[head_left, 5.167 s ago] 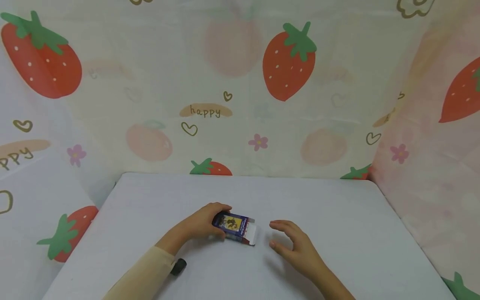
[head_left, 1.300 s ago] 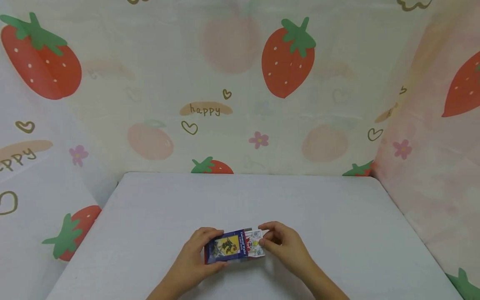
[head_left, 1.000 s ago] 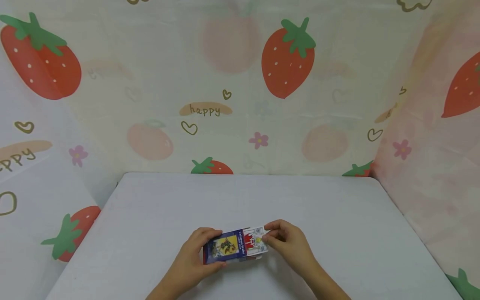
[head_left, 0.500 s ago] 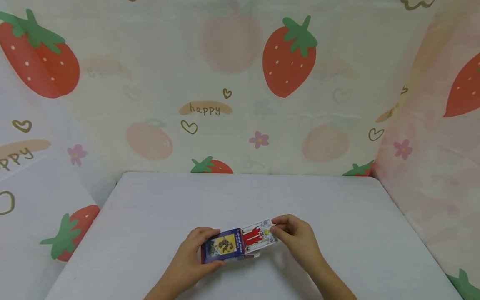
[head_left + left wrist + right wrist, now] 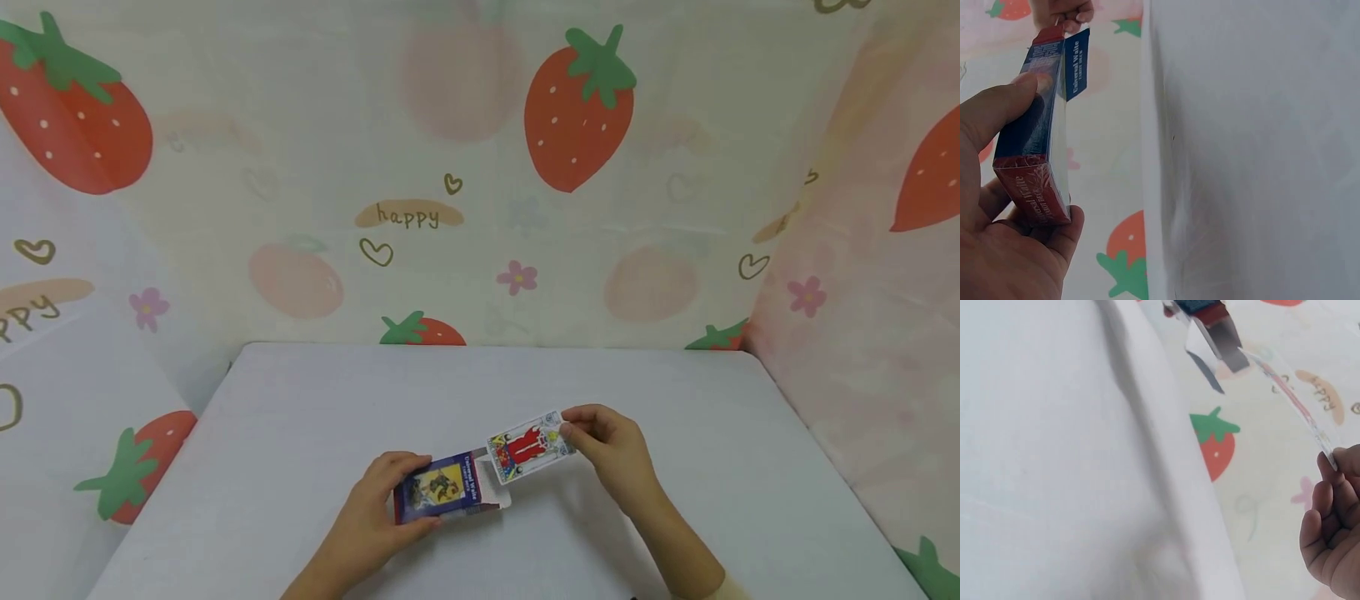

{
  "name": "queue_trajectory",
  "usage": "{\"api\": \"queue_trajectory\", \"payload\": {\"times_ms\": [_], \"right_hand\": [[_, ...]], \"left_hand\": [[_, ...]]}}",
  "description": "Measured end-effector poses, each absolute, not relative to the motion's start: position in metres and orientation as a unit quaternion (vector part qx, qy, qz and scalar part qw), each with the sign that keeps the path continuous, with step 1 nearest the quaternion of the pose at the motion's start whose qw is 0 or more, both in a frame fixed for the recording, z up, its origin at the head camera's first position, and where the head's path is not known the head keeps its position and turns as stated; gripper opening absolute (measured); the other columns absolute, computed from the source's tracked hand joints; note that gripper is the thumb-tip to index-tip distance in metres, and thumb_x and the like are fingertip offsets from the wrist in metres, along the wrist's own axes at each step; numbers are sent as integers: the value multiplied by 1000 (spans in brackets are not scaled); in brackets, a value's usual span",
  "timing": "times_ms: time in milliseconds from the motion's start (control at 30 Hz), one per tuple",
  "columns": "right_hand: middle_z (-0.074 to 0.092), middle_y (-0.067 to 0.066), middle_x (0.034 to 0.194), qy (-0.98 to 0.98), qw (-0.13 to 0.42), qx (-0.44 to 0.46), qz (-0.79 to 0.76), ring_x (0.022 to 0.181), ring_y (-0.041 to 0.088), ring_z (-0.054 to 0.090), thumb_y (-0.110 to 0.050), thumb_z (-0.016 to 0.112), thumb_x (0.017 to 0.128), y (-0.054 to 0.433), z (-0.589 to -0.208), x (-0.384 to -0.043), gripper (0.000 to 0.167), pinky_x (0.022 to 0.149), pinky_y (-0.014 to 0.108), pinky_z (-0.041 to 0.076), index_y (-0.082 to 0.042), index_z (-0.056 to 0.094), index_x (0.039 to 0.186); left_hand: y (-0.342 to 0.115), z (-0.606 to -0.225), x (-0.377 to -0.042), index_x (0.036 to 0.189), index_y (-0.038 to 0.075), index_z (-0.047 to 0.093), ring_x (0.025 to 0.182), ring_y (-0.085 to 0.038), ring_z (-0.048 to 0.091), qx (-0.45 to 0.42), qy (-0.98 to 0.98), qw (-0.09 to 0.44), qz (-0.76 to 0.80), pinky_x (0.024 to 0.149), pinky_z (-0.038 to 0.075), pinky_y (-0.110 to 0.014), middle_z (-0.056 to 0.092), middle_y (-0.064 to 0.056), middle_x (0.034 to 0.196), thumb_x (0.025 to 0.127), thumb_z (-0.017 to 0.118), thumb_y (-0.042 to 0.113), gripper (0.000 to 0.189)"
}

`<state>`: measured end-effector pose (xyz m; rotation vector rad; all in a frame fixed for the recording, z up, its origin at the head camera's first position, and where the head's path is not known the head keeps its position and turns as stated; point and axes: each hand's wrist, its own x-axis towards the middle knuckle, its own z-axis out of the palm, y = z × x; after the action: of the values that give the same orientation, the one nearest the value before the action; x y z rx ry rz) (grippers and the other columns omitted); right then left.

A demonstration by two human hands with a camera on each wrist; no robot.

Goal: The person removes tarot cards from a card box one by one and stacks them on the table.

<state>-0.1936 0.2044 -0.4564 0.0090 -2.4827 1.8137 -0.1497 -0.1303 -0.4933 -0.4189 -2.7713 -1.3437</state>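
Observation:
A blue and red tarot card box (image 5: 438, 492) is gripped by my left hand (image 5: 367, 512), thumb on one long side and fingers on the other. Its open end, with a white flap, points right. In the left wrist view the thumb presses on the blue side of the box (image 5: 1032, 119). My right hand (image 5: 618, 454) pinches the right end of a tarot card (image 5: 528, 447) with a red-robed figure. The card's left edge is just beyond the box mouth. Seen edge-on in the right wrist view, the card (image 5: 1294, 400) is thin and slightly bent.
A white-covered table (image 5: 345, 392) lies under both hands, which are raised over its near part. Behind it hangs a strawberry-print curtain (image 5: 577, 250), with more of the same cloth at both sides.
My right hand has drawn the card out of the box, up and to the right. My left hand, holding the box, has shifted slightly left. Earlier, the right hand was free.

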Motion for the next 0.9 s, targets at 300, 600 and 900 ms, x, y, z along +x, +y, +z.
{"api": "queue_trajectory", "payload": {"times_ms": [300,600,900], "right_hand": [[73,10,102,-817,37,25,575,90,18,66,-21,73,97,219,-452,-222,23,82,29,59,-7,73,114],[74,11,110,-829,28,55,556,96,18,67,-19,69,99,230,-458,-253,21,85,27,59,-6,73,116],[72,7,114,-855,3,65,514,100,20,63,-21,68,100,234,-467,-277,21,84,22,55,-9,73,116]], "left_hand": [[-133,-494,-150,137,27,61,123,-10,52,-133,-891,21,-434,112,45,-49,53,16,134,73,94,37,73],[-133,-495,-151,137,26,61,122,-11,52,-133,-888,13,-441,112,46,-49,53,15,134,73,94,38,73],[-133,-497,-151,137,25,62,122,-7,51,-144,-884,12,-444,112,45,-46,53,17,133,73,95,32,73]]}}
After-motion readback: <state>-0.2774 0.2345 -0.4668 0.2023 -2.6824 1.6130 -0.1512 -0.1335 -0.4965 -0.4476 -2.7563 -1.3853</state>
